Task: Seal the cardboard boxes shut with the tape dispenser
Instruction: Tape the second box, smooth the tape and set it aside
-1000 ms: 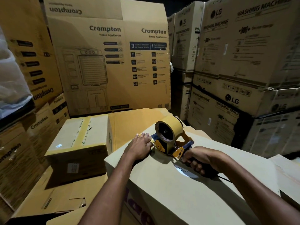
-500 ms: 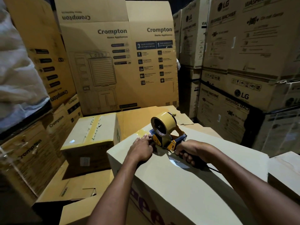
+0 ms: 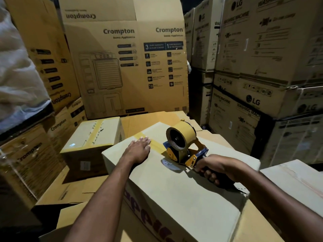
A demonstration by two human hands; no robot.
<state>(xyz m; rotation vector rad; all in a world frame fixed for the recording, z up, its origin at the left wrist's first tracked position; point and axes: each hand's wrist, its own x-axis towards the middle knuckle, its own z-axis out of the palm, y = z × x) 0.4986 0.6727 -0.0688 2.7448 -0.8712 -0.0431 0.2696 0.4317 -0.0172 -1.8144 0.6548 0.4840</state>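
Mid-strip: the left hand, fingers flat, pins the tan tape strip; the right hand clasps the blue-and-yellow tape dispenser, which should next drag along the pale cardboard box.

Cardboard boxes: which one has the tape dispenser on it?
The pale box with purple letters; the right hand holds the tape dispenser on its top. The smaller box beside it has none.

Dim storeroom, stacked appliance cartons all around.

matt cardboard box, glossy tape roll
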